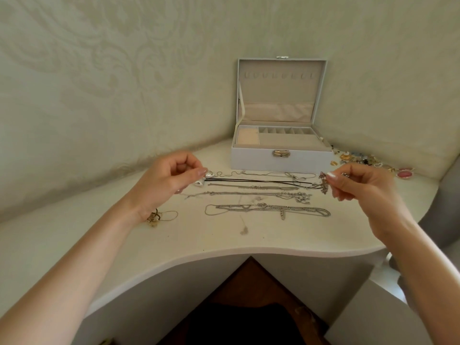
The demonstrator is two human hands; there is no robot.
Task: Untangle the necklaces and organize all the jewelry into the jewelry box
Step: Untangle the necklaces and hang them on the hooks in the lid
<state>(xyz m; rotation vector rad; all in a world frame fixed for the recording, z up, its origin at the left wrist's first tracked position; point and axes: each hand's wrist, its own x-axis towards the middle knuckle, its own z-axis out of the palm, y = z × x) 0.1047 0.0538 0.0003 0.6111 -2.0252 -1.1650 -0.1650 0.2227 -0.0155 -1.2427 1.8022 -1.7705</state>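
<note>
L hand (171, 175): fingers curled, thumb + index pinch the silver pendant (207, 178) of the black cord necklace (258, 181). R hand (358, 183): curled, pinches the opposite end, cord stretched L-R between the two. Cord sits just near of the open jewelry box (281, 158) at far centre of the table (74, 245); silver chains (261, 195) lie in rows nearer.

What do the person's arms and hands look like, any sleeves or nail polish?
The left forearm and right forearm are bare; no sleeve shows in the frame. The left hand and right hand have long, neat nails; the right's show pale polish with white tips, the left's a pale glossy finish.
</note>
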